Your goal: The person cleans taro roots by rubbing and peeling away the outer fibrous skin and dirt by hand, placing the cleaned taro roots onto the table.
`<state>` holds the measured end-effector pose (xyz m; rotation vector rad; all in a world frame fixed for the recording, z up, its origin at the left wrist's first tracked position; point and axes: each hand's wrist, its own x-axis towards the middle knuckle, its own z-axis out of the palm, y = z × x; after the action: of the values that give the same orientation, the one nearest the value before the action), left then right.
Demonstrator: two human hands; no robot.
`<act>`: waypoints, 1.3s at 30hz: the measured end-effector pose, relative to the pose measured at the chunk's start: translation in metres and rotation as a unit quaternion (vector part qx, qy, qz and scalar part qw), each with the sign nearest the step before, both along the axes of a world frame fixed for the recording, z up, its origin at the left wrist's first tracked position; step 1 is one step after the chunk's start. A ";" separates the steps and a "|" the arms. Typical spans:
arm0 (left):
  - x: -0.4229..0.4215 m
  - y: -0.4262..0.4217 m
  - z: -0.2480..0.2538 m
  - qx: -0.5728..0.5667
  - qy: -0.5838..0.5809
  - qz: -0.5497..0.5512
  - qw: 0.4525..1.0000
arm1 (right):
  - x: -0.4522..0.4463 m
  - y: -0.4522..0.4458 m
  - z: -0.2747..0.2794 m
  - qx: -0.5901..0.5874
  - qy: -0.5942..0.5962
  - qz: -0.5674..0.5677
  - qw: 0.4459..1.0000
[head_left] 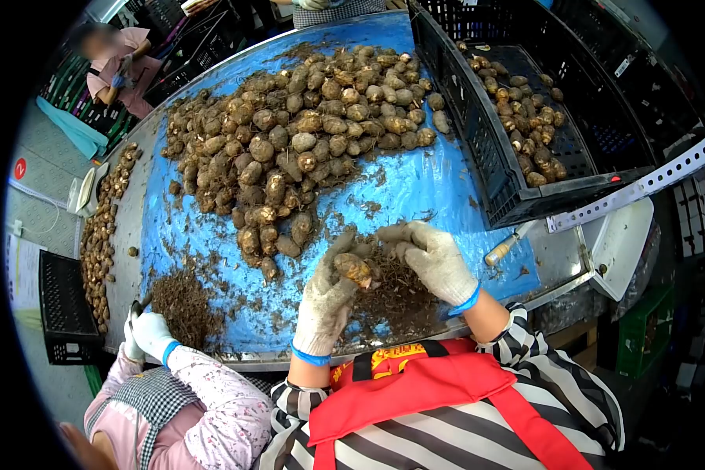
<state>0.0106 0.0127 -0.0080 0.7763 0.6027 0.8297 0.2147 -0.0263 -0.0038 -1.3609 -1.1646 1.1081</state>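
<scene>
My left hand (327, 294), in a soiled white glove with a blue wristband, is closed around a brown taro tuber (353, 269) near the table's front edge. Close on its right, my right hand (433, 262), gloved the same way, has its fingers bent toward the tuber; whether anything is between them is hard to see. Under both hands lies a pile of dark root scraps (399, 301) on the blue sheet (368, 184). A large heap of tubers (290, 129) covers the sheet beyond my hands.
A black crate (489, 149) with tubers stands at the right, beside a wooden-handled tool (503, 249). A co-worker's gloved hands (150, 333) are at the lower left, near another scrap pile (184, 301). Small tubers (98, 247) line the left edge. Another person (121, 66) is farther back.
</scene>
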 end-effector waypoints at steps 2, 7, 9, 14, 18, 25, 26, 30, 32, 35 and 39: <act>0.001 0.000 0.003 0.008 0.004 0.002 1.000 | 0.005 0.000 -0.008 0.042 -0.075 -0.007 0.996; 0.002 0.001 -0.005 0.044 0.038 0.014 0.998 | -0.011 -0.008 0.010 0.100 -0.217 0.031 0.971; -0.001 0.004 -0.009 0.067 0.098 -0.013 0.993 | -0.019 -0.007 0.002 0.127 -0.251 -0.005 0.960; -0.003 0.003 0.002 0.034 0.103 -0.068 0.992 | -0.018 0.009 -0.006 0.132 -0.311 -0.051 0.940; 0.001 0.003 0.003 -0.047 -0.042 -0.037 0.997 | 0.002 0.016 -0.009 0.081 -0.288 -0.059 0.952; -0.001 0.006 -0.007 -0.030 -0.064 -0.014 0.997 | 0.000 0.000 0.018 0.125 -0.225 0.052 0.965; 0.003 0.006 -0.007 -0.022 -0.045 -0.005 0.999 | -0.006 0.001 0.017 0.199 -0.232 0.025 0.952; 0.006 0.002 -0.003 -0.016 -0.007 -0.012 1.000 | -0.013 0.001 0.000 0.263 -0.325 -0.011 0.908; 0.005 0.001 0.000 -0.024 -0.010 -0.039 0.999 | -0.010 0.005 -0.011 0.226 -0.340 -0.037 0.912; 0.002 0.002 0.001 -0.057 -0.093 -0.054 0.993 | 0.004 0.017 -0.009 0.146 -0.293 -0.062 0.943; 0.004 0.003 0.003 -0.039 -0.071 -0.025 0.996 | 0.010 0.010 -0.004 0.110 -0.152 -0.019 0.982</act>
<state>0.0148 0.0154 -0.0050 0.6522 0.4848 0.8035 0.2243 -0.0167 -0.0080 -1.4025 -1.4279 0.7350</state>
